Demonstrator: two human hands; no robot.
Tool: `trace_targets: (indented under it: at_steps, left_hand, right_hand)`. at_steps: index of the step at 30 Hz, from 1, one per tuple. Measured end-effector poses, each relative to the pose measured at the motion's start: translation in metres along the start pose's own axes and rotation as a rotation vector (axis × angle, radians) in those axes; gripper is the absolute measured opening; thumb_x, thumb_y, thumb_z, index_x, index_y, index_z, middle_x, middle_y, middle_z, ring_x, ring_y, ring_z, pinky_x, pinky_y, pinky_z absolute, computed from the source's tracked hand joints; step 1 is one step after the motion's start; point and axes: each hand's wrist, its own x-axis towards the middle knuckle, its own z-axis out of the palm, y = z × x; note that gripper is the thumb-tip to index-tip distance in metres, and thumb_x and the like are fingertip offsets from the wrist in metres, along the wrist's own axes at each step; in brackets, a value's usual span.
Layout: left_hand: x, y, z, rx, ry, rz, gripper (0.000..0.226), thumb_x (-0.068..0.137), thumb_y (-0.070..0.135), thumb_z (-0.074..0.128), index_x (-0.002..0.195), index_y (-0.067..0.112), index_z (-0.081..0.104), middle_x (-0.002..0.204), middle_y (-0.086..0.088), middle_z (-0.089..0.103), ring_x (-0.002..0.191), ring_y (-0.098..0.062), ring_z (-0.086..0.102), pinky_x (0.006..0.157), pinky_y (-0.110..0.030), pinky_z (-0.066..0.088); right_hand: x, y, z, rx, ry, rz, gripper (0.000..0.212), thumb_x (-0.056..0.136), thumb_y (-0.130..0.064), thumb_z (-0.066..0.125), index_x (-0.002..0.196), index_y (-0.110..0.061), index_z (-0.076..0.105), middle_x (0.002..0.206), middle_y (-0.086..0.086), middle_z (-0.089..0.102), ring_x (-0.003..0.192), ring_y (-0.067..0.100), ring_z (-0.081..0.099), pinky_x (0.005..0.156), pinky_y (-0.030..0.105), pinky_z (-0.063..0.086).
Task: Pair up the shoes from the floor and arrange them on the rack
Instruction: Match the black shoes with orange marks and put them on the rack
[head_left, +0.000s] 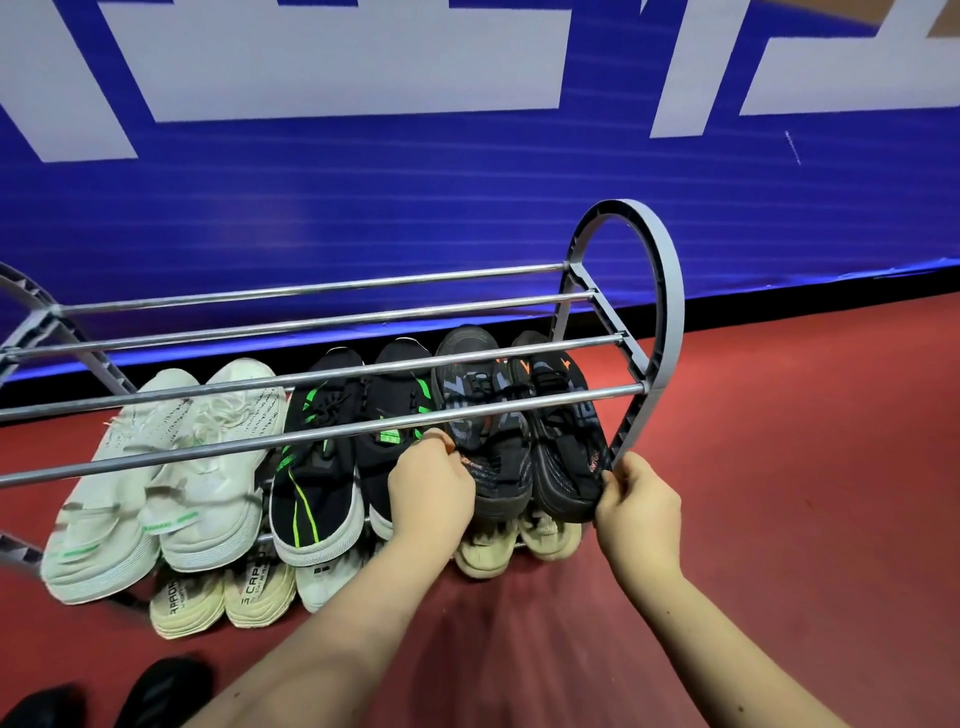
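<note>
As the grey-orange sneaker pair (493, 441) rests on the rack (670, 312), toes at 12 o'clock, we find left hand (431, 488) and right hand (639, 499) each pinching one heel at 6 o'clock.

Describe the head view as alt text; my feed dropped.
The left hand and right hand each grip a heel of the grey pair at the right end of the rack. A white pair and black-green pair sit to its left; two black shoes lie on the floor.
</note>
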Motion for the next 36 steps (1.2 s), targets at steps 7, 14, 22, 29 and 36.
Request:
trace_targets:
  at_steps: [7,14,22,29,36]
  left_hand:
    - [0.012,-0.008,0.000,-0.127,-0.057,-0.085,0.009,0.090,0.011,0.053,0.092,0.013,0.061,0.083,-0.007,0.064,0.084,-0.028,0.061,0.067,-0.022,0.033]
    - [0.019,-0.016,-0.003,-0.187,-0.051,-0.104,0.018,0.087,0.005,0.054,0.074,0.018,0.054,0.074,-0.005,0.057,0.067,-0.022,0.051,0.064,-0.021,0.033]
    - [0.015,-0.008,-0.005,-0.028,-0.044,0.025,0.014,0.087,0.003,0.048,0.082,0.015,0.054,0.078,-0.005,0.058,0.072,-0.023,0.049,0.062,-0.021,0.028]
    - [0.008,-0.005,-0.001,0.184,-0.044,0.171,0.019,0.091,0.007,0.044,0.107,0.006,0.055,0.106,-0.012,0.062,0.099,-0.029,0.061,0.073,-0.027,0.040]
    - [0.008,-0.001,0.010,0.233,-0.072,0.214,0.018,0.089,0.007,0.046,0.106,0.009,0.054,0.109,-0.010,0.062,0.102,-0.028,0.060,0.081,-0.031,0.044]
  right_hand:
    - [0.003,0.015,0.010,0.106,-0.037,0.156,0.030,0.086,-0.010,0.054,0.062,-0.011,0.036,0.057,0.018,0.056,0.060,0.040,0.055,0.059,0.042,0.047]
    - [0.004,0.021,0.018,0.207,-0.072,0.189,0.032,0.086,-0.012,0.057,0.060,-0.014,0.038,0.060,0.023,0.059,0.062,0.040,0.060,0.061,0.041,0.049]
    - [0.002,0.016,0.011,0.141,-0.045,0.134,0.031,0.086,-0.010,0.055,0.060,-0.015,0.038,0.055,0.015,0.058,0.059,0.036,0.058,0.060,0.042,0.047]
    - [-0.003,0.005,0.004,-0.080,-0.056,-0.126,0.036,0.091,-0.006,0.047,0.065,-0.023,0.028,0.062,0.004,0.047,0.059,0.027,0.036,0.057,0.030,0.026]
    - [0.014,-0.005,0.018,-0.180,-0.132,-0.035,0.019,0.089,-0.004,0.040,0.075,-0.016,0.035,0.077,0.019,0.057,0.066,0.031,0.040,0.060,0.032,0.030]
